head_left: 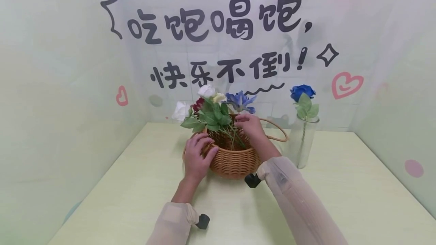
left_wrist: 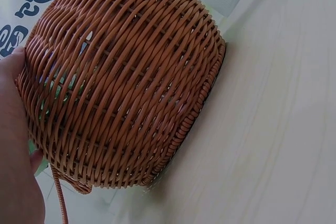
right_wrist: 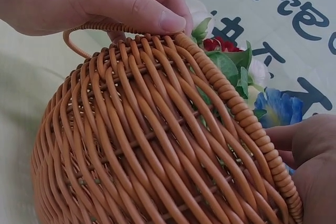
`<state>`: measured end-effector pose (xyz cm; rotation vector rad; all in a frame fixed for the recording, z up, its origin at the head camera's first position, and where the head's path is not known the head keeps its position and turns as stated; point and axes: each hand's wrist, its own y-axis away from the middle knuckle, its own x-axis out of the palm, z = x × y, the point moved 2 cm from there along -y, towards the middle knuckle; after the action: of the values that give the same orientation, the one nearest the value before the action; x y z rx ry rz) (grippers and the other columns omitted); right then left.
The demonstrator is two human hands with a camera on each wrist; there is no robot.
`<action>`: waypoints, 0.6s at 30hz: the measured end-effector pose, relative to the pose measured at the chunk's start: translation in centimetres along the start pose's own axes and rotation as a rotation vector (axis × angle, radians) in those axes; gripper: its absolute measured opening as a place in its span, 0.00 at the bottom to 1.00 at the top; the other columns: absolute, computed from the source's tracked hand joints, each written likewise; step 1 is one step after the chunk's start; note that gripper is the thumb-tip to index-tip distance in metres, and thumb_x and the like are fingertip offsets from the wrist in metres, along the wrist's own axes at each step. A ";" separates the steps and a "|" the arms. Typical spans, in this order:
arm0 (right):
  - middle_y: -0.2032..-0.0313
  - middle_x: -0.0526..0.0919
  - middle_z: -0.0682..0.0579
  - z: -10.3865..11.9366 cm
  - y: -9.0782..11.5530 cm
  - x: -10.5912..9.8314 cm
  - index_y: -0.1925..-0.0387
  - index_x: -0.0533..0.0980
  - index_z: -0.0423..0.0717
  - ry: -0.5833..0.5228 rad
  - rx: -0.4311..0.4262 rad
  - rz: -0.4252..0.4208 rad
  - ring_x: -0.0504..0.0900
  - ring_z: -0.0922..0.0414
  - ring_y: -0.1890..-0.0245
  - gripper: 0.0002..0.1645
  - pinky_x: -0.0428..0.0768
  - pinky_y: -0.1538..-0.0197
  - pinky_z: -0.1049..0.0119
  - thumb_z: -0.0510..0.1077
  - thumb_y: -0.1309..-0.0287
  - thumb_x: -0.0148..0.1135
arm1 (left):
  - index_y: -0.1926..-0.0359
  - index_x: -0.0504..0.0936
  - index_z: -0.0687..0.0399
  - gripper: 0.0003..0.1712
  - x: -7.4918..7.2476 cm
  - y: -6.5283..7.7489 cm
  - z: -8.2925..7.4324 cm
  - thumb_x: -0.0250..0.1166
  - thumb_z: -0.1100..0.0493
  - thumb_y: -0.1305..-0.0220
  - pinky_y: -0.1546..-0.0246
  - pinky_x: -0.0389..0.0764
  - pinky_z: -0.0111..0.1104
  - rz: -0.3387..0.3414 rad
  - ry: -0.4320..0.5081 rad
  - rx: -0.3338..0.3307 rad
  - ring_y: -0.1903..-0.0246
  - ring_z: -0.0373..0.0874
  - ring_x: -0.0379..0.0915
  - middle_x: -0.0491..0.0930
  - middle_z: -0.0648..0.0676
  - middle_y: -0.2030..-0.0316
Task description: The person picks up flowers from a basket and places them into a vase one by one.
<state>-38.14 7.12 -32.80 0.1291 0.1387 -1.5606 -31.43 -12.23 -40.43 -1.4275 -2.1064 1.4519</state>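
A brown wicker basket (head_left: 235, 165) stands on the table, holding several artificial flowers. White roses (head_left: 181, 111), a dark red flower (head_left: 198, 104) and green leaves (head_left: 212, 118) lean over its left side. My left hand (head_left: 197, 156) grips the basket's left rim, thumb towards the front; the right wrist view shows the thumb pressed on the rim. At the right side, my right hand (head_left: 253, 127) reaches over the rim and pinches the blue-purple flower (head_left: 241, 102) just below its bloom. The fingertips are partly hidden behind the rim in the right wrist view.
Right of the basket stands a clear glass vase (head_left: 301, 154) with a blue rose (head_left: 302, 93) in it. A looped basket handle (head_left: 281, 133) sticks out towards that vase. Behind the pale table (head_left: 136, 188) rises a wall with large dark lettering (head_left: 240, 18).
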 end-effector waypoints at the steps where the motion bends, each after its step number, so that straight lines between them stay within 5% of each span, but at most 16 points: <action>1: 0.45 0.78 0.44 0.0 0.0 0.0 0.47 0.77 0.39 0.005 0.005 0.001 0.77 0.47 0.48 0.16 0.76 0.48 0.48 0.35 0.36 0.60 | 0.61 0.83 0.49 0.14 0.0 0.0 -0.1 0.69 0.46 0.42 0.45 0.67 0.50 -0.003 0.000 0.002 0.45 0.50 0.67 0.77 0.50 0.47; 18: 0.39 0.73 0.45 -0.5 -0.6 0.0 0.42 0.76 0.42 0.016 0.032 0.054 0.76 0.48 0.44 0.20 0.75 0.45 0.51 0.37 0.35 0.59 | 0.60 0.83 0.49 0.13 0.2 -0.1 -0.2 0.69 0.48 0.42 0.44 0.66 0.50 -0.005 0.010 0.000 0.45 0.51 0.66 0.77 0.51 0.47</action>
<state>-38.75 7.22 -33.33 0.1686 0.1220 -1.5084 -31.41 -11.98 -40.34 -1.4251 -2.1026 1.4394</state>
